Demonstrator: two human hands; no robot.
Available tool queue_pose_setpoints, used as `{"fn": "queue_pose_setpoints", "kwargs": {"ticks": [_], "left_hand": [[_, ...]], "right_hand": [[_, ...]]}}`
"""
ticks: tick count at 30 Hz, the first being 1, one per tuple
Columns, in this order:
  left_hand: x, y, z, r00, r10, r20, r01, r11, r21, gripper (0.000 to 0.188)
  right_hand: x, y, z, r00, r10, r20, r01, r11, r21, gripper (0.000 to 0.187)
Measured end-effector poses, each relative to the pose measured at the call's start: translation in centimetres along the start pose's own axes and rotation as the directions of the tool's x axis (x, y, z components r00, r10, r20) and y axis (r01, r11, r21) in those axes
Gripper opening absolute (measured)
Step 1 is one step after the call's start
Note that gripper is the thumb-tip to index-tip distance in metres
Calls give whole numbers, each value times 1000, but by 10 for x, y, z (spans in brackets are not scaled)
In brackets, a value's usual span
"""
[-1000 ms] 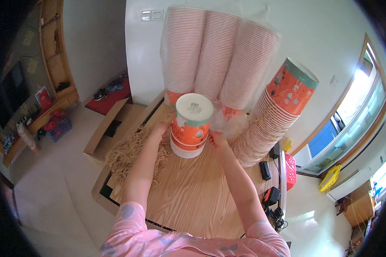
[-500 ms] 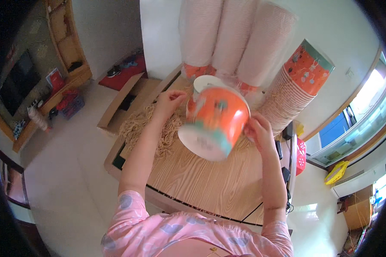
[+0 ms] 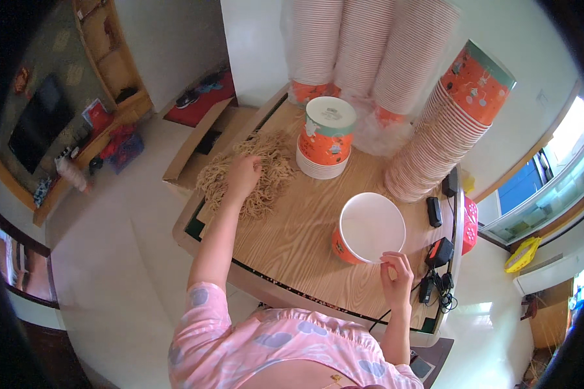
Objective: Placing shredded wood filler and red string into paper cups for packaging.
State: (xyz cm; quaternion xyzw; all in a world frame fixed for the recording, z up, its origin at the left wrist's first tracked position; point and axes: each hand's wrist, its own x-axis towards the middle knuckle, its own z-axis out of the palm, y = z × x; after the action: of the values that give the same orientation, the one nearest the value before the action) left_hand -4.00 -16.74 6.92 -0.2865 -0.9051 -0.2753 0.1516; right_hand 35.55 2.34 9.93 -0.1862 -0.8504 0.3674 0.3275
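An orange paper bucket (image 3: 348, 245) stands upright on the table, its white inside showing. My right hand (image 3: 397, 275) is at its near right rim, fingers bent and pinching the edge. My left hand (image 3: 243, 176) lies on a tangled heap of beige cord (image 3: 266, 194), its fingers curled together among the strands. Beyond the bucket, a short stack of paper buckets (image 3: 324, 144) rests upside down, with an orange and green one on top.
Tall wrapped stacks of white-rimmed buckets (image 3: 370, 58) line the back. A leaning bucket stack (image 3: 444, 139) stands at the right. Black adapters and cables (image 3: 442, 253) lie along the table's right edge. A cardboard box (image 3: 191, 159) sits beyond the cord.
The bucket, held up and tipped before, now stands upright on the table. My left hand has moved down onto the cord heap; my right hand has come nearer with the bucket.
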Motion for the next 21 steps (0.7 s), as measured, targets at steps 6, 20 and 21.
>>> {"fn": "queue_pose_setpoints", "kwargs": {"ticks": [6,20,21], "left_hand": [[45,40,-54,925,-182,333,261,942,-209,10],[-89,114,-68,918,221,330,68,731,-679,8],[-108,108,-52,879,196,434,177,711,-680,9]], "right_hand": [[-4,-12,-9,995,-4,-104,7,1000,26,24],[-10,-49,19,939,-24,342,-146,875,462,29],[-7,-50,22,943,-20,333,-146,874,463,29]]}}
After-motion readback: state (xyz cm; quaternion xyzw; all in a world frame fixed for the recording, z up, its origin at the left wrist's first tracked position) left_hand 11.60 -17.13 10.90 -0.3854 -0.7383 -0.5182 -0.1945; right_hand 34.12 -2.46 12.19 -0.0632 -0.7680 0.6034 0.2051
